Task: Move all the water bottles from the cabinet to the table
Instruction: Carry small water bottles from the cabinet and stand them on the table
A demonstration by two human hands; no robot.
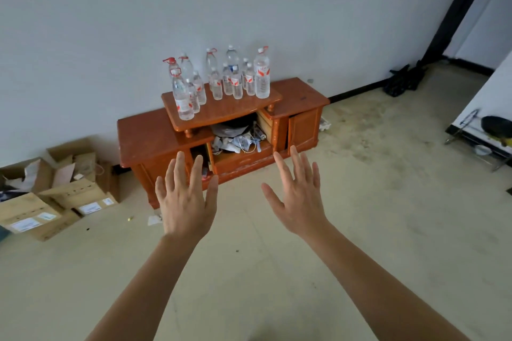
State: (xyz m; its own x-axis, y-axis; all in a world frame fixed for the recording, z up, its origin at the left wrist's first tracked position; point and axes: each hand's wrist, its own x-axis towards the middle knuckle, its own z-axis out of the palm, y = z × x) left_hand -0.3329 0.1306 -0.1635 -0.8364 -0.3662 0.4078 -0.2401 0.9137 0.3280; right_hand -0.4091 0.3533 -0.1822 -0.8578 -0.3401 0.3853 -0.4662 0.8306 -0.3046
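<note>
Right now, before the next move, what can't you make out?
Head view only.
No table in frame; a metal rack is cut off by the right edge.
Rear water bottles: hidden behind front ones, count unclear.
Open compartment of the cabinet: dark clutter, contents unclear.
Bottle labels: too small.

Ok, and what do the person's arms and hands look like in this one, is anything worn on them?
Nothing worn shows. The left hand and right hand are bare, with no gloves or rings visible. The left forearm and right forearm are uncovered down to the picture's bottom edge: no sleeves, watch, bands or markings.
</note>
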